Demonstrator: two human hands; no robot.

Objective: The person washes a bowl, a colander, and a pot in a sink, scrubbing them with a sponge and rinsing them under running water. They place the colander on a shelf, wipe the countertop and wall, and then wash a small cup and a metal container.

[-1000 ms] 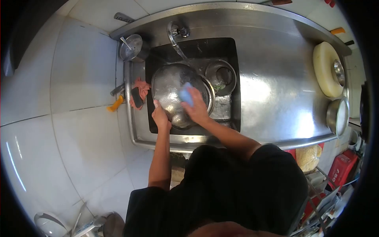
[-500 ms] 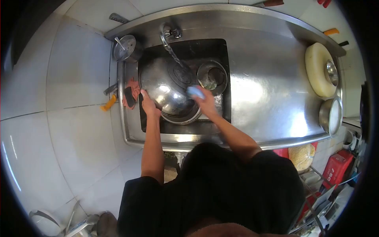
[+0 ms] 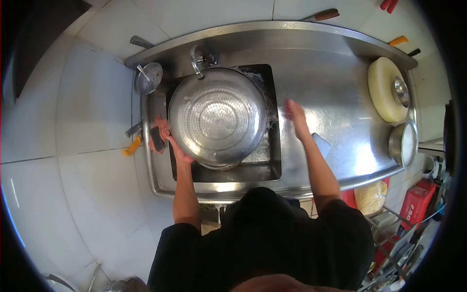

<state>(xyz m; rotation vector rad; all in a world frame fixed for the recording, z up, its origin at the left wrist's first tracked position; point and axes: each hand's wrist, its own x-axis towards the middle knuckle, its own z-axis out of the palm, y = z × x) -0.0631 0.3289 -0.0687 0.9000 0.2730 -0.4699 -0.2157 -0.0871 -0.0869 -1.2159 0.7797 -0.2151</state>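
Observation:
A wide, shiny metal colander (image 3: 219, 114) with a dotted, perforated pattern fills most of the dark sink basin (image 3: 253, 174). My left hand (image 3: 181, 152) grips its lower left rim. Beyond the sink's right edge, my right hand (image 3: 296, 117) is held out over the steel counter with fingers extended and slightly blurred, holding nothing visible. A pale blue scrubbing pad (image 3: 321, 145) lies on the counter, partly behind my right forearm. The faucet (image 3: 195, 61) stands over the colander's far rim. The small pot seen earlier is hidden.
A pink cloth with a dark pad (image 3: 156, 138) lies on the left ledge. A metal cup with a spoon (image 3: 148, 78) stands at the back left corner. On the right end of the steel counter (image 3: 335, 78) are a thick pale round board (image 3: 382, 90), a small bowl (image 3: 401, 91) and a metal pot (image 3: 404, 143).
The colander has been raised and turned, showing its bright dotted face instead of the darker one. My right hand has moved right and let go of the blue pad, which lies on the counter.

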